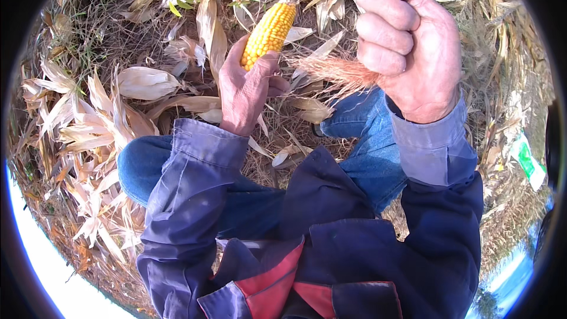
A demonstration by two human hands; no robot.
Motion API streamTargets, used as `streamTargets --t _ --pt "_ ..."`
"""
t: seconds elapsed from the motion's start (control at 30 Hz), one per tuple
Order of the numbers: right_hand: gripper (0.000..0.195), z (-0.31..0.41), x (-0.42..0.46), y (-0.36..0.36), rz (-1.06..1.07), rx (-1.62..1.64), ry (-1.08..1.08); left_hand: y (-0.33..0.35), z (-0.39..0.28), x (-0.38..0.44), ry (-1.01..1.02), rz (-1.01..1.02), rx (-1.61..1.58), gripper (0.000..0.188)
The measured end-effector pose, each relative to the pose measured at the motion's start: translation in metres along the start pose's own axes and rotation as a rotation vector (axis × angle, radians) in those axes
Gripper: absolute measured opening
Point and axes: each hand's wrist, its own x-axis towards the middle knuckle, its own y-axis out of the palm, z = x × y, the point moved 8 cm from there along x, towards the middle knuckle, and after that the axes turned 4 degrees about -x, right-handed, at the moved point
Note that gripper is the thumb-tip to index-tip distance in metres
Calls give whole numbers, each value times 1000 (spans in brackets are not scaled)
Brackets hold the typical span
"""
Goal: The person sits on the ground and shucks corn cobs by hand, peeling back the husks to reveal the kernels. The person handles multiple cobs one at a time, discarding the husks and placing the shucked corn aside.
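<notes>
A husked yellow ear of corn point(271, 31) is held in my left hand point(246, 84), which grips its lower end; the other end points up and to the right. My right hand point(407, 44) is raised to the right of the ear, apart from it, with its fingers curled into the palm. A tuft of reddish-brown corn silk point(339, 70) sticks out from beneath that hand's curled fingers, towards the left. Whatever else the fingers enclose is hidden.
Dry corn husks point(148, 83) lie over the ground ahead and to the left, with a heap point(99, 128) beside my left knee. Part of another yellow ear shows at the top edge. A green and white wrapper point(529, 161) lies at the far right. My bent legs in jeans point(370, 141) frame the near ground.
</notes>
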Motion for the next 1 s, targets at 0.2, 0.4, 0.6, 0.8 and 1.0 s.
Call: streamTargets --t 0.2,0.4,0.6,0.8,1.0 --pt "28 121 -91 -27 -430 -488 -630 -9 12 -3 -218 12 -11 39" --pt "15 158 -255 -55 -1196 -935 -747 -15 24 -7 -320 26 -26 35" --pt "13 102 -387 -128 -1641 -1055 -380 -24 35 6 -360 21 53 34" --pt "24 50 -413 -253 -1619 -1181 -27 -30 42 9 -372 -22 102 34" --pt "64 21 -373 -319 -1567 -1436 337 -23 43 8 -354 31 139 36"
